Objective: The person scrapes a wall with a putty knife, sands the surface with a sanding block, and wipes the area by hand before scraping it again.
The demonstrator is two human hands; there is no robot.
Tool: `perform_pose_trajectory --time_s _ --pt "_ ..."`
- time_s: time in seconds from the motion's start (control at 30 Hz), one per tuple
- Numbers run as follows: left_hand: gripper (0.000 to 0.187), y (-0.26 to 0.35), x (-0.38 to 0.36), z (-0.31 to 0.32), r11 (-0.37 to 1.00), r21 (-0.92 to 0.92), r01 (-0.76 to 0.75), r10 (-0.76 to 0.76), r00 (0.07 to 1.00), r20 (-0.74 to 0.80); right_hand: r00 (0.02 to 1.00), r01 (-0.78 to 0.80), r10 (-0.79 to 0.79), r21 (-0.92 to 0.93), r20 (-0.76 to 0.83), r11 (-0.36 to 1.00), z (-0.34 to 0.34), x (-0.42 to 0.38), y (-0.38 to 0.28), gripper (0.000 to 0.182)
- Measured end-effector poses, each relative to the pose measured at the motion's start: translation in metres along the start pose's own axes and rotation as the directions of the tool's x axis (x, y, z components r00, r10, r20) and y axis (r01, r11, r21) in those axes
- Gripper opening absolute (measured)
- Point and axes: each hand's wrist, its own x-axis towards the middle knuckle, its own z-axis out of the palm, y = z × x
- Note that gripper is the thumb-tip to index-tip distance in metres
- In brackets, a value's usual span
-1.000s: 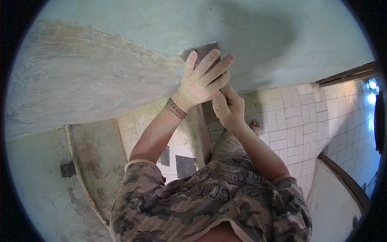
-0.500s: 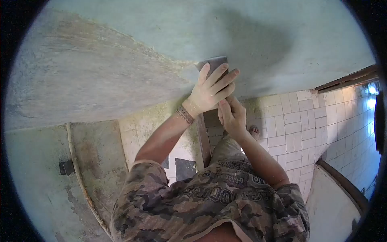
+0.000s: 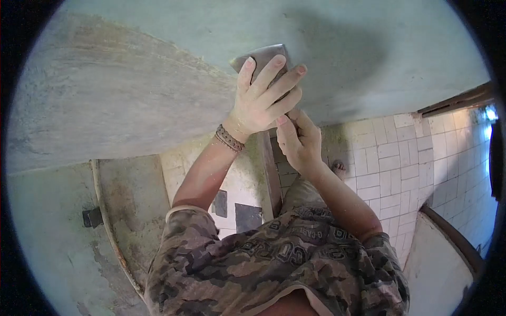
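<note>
A grey metal scraper blade (image 3: 268, 52) lies against the pale green wall (image 3: 358, 58), near the edge of a rough greyish patch (image 3: 126, 100). My left hand (image 3: 263, 97) presses on the blade from behind, its fingers spread over the metal and a braided bracelet on its wrist. Just below and to the right, my right hand (image 3: 300, 139) is closed around the tool's handle, which is mostly hidden by the fingers. Both hands look dusty.
White tiles (image 3: 379, 158) cover the floor below, where a foot (image 3: 338, 168) shows. A pipe (image 3: 105, 216) runs along the lower left wall beside a dark box (image 3: 93, 217). Wooden frame edges (image 3: 458, 100) are at right, with a pale panel (image 3: 435, 253) lower down.
The scraper and both hands have moved up and to the left along the wall. More of the blade shows above the left fingers.
</note>
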Motion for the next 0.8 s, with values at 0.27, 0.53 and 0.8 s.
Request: perform_pose_trajectory --time_s 0.27,0.53,0.8 --pt "0.023 0.004 -0.013 0.000 0.996 -0.085 0.011 0.007 0.978 0.210 1.000 -0.010 0.010 0.021 0.002 1.000 0.002 -0.003 0.005 0.020" --pt "0.027 0.022 -0.030 0.006 0.992 -0.123 0.039 -0.008 0.971 0.237 0.974 -0.183 0.125 0.329 0.189 0.926 -0.009 -0.009 0.016 0.019" --pt "0.024 -0.003 -0.013 -0.008 0.997 -0.074 0.011 -0.003 0.994 0.114 0.967 -0.040 -0.041 0.308 0.252 0.951 -0.007 -0.006 -0.001 0.021"
